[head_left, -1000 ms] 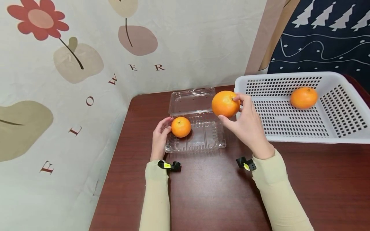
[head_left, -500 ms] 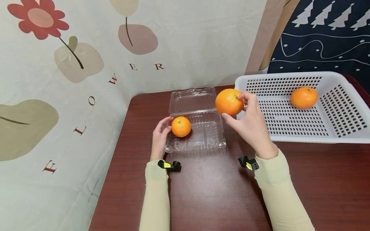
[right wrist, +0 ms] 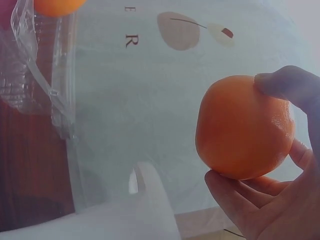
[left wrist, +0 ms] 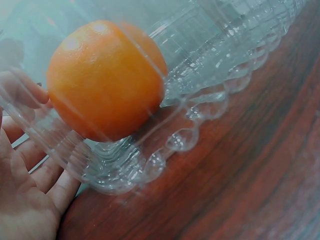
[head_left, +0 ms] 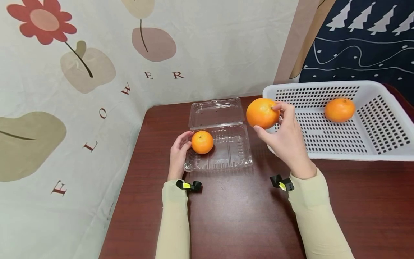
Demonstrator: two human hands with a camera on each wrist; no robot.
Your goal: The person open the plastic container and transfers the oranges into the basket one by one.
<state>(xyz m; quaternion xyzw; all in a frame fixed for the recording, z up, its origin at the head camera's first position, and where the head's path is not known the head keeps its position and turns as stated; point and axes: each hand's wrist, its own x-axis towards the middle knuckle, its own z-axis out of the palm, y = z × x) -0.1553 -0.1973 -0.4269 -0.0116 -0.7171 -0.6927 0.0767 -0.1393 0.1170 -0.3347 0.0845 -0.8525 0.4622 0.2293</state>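
My right hand (head_left: 288,138) pinches an orange (head_left: 262,113) between thumb and fingers, raised between the clear plastic clamshell container (head_left: 231,163) and the white basket. In the right wrist view, fingers and thumb go round this orange (right wrist: 245,127). A second orange (head_left: 202,142) lies in the container's left part. My left hand (head_left: 179,154) grips the container's left wall beside that orange. The left wrist view shows the orange (left wrist: 107,82) through the plastic, with the left hand (left wrist: 30,175) at the wall; one fingertip there appears close to or touching the fruit.
A white perforated basket (head_left: 323,157) stands at the right with one orange (head_left: 340,109) in it. Behind the container's base lies its lid (head_left: 216,112), folded back near the wall with the flower print. The table (head_left: 233,219) is dark red wood.
My right hand has moved to the right and slightly up with its orange, now in front of the basket's left edge. The left hand, container and other oranges stay put.
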